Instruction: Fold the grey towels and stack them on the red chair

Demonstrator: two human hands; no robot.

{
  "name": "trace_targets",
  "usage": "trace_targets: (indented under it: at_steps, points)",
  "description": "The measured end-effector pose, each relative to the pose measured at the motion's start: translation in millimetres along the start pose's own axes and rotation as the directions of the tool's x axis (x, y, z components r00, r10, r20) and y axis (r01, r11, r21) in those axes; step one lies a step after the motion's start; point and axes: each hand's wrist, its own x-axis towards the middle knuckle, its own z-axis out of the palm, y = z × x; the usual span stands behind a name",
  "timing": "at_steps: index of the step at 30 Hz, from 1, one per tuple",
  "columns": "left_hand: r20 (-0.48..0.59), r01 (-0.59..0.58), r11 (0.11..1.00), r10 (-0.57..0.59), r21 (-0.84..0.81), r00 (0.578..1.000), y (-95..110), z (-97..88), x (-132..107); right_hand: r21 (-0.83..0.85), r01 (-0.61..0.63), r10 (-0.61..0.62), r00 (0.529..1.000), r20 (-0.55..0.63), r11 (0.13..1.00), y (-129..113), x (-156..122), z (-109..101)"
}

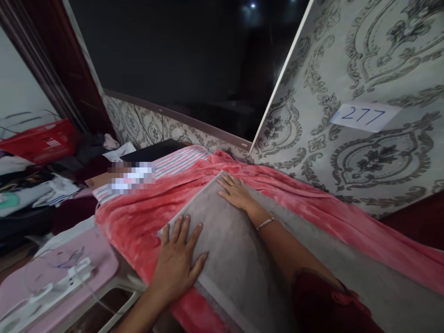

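A grey, soft-looking cloth (229, 236), perhaps a blanket, lies partly folded over a pink-red plush blanket (138, 222). Flat on the grey cloth's left edge rests my left hand (180, 256), fingers spread. My right hand (236, 192), with a bracelet on the wrist, lies on the far corner of the same cloth, its fingers stretched out. Neither hand grips anything. Beyond them, a striped pink and white cloth (176, 162) shows under the red blanket. The grey cloth runs on beneath my right arm to the lower right.
A large dark TV screen (194, 60) stands behind the bed against patterned wallpaper (312, 162). To the left are a pink stool (100, 249) with a white power strip (65, 286), heaped clothes (62, 189) and a red bag (45, 141). A paper marked 277 (364, 115) hangs at right.
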Motion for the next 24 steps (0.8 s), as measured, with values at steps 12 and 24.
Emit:
trace_targets:
  at_steps: [12, 24]
  points:
    - [0.028, -0.018, 0.999, 0.017, 0.03, 0.999, -5, -4.8, 7, 0.073, -0.205, 0.205, 0.979, 0.014, 0.976, 0, 14, -10]
    - [0.178, 0.046, 0.995, -0.031, -0.086, 0.983, 8, -26.0, 22, 0.086, -0.149, 0.142, 0.986, 0.084, 0.985, -5, -234, -4]
